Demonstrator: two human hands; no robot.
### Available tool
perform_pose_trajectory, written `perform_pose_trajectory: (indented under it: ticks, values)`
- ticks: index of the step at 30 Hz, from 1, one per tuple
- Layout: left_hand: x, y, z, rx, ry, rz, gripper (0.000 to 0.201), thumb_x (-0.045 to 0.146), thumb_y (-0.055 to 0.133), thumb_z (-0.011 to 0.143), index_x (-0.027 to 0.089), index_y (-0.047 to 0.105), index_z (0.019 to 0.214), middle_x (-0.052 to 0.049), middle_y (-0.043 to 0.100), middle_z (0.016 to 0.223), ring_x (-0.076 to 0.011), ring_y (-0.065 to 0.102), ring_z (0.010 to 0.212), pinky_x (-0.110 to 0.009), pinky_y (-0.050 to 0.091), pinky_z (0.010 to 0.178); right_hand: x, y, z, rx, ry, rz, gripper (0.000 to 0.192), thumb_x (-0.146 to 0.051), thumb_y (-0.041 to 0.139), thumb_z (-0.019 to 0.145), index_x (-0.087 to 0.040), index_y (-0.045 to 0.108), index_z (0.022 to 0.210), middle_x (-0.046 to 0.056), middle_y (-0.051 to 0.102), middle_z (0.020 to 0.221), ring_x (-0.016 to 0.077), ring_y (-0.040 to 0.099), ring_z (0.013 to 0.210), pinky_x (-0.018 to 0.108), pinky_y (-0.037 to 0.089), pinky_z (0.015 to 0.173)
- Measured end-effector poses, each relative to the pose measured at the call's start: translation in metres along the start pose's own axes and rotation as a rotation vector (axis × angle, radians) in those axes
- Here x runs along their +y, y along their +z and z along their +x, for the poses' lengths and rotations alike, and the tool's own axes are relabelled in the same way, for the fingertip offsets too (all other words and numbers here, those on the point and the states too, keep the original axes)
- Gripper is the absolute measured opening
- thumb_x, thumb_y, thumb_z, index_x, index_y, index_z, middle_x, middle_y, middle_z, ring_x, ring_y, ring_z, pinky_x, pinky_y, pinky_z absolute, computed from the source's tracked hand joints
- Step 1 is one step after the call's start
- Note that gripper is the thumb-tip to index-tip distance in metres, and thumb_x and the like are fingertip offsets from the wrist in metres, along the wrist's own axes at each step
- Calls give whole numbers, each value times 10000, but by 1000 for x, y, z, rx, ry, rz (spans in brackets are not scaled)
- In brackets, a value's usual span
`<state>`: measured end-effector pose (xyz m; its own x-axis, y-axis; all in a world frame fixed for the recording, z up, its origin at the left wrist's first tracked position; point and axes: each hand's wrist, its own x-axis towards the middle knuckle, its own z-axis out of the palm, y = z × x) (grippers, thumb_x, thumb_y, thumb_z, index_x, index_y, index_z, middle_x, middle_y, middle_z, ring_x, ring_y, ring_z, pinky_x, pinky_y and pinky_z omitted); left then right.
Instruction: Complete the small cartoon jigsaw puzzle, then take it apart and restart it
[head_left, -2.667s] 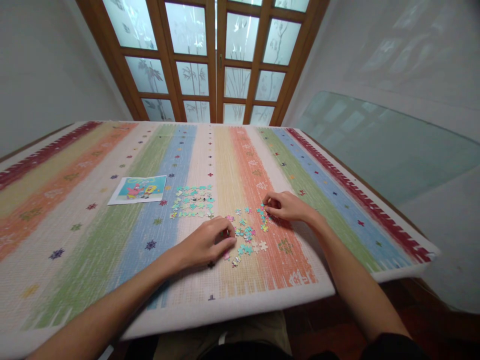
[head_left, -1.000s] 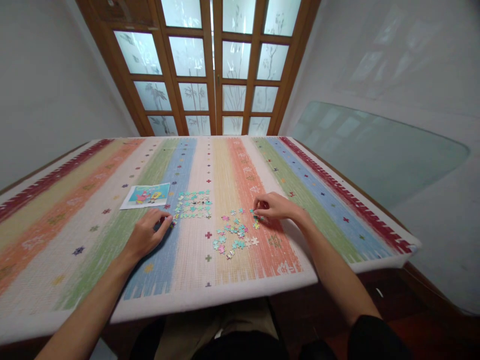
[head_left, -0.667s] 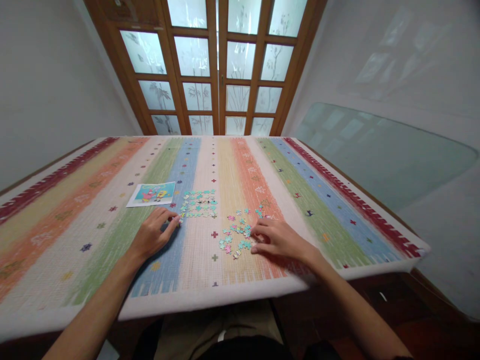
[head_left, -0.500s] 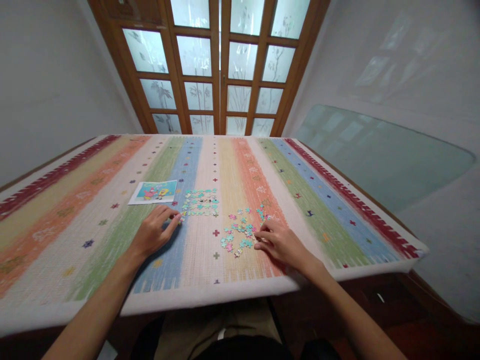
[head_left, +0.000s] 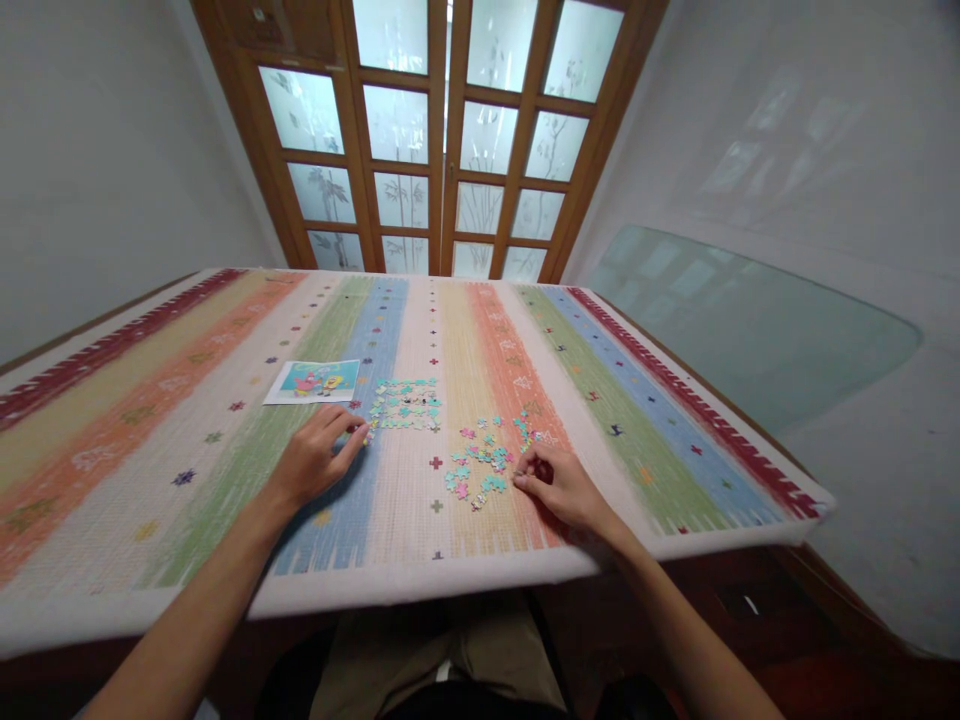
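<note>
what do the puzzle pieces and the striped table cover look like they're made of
Loose puzzle pieces: likely printed cardboard, thin, flat, die-cut tabs, matte colours. Striped table cover: seems woven fabric, with a visible grid weave and soft rounded edge. Reference picture: apparently printed paper or card, slightly glossy.

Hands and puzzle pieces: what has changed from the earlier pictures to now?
The left hand moved left from the loose pieces to the assembled patch. The right hand came nearer, to the pile's right edge. The picture card stayed put.
</note>
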<state>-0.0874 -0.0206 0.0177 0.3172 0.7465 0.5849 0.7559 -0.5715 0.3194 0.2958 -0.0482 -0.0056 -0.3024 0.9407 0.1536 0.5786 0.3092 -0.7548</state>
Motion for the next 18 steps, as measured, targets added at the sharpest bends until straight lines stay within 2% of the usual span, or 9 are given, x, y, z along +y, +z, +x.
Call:
perform_pose_trajectory:
  ticks: [3, 6, 10, 15, 18]
  values:
    - [0, 0, 0, 12, 10, -1, 245, 353, 485, 990, 214, 618, 838, -64, 670, 846, -242, 640, 867, -391, 530, 862, -1, -1, -1, 56, -77, -82, 93, -252, 662, 879, -227, 628, 796, 26, 629, 772, 192, 569, 702, 322, 452, 651]
    - [0, -1, -1, 15, 18, 5, 242, 351, 487, 994, 216, 622, 847, -62, 670, 850, -243, 639, 869, -395, 527, 863, 1, 0, -4, 182, -223, -299, 215, -221, 529, 975, -227, 653, 800, 68, 631, 833, 216, 578, 778, 354, 465, 725]
    - [-1, 0, -2, 4, 49, 28, 258, 348, 478, 1001, 214, 623, 835, -59, 662, 836, -241, 637, 849, -390, 526, 837, 3, 1, -12, 163, -338, -452, 330, -172, 416, 1027, -221, 719, 906, 104, 649, 872, 226, 577, 777, 364, 482, 717]
    - [-3, 1, -3, -18, 75, 44, 267, 352, 475, 1003, 211, 640, 847, -62, 661, 836, -240, 639, 834, -384, 528, 831, 2, -4, -27, 124, -370, -390, 249, -208, 477, 1025, -235, 718, 1080, 107, 704, 957, 252, 644, 877, 405, 541, 789]
    - [-4, 1, -3, -22, 73, 43, 270, 355, 477, 1001, 210, 647, 850, -63, 664, 834, -239, 639, 826, -382, 529, 824, 6, -12, -31, 245, -312, -378, 239, -261, 491, 1029, -238, 708, 1126, 117, 718, 1031, 276, 657, 961, 459, 552, 872]
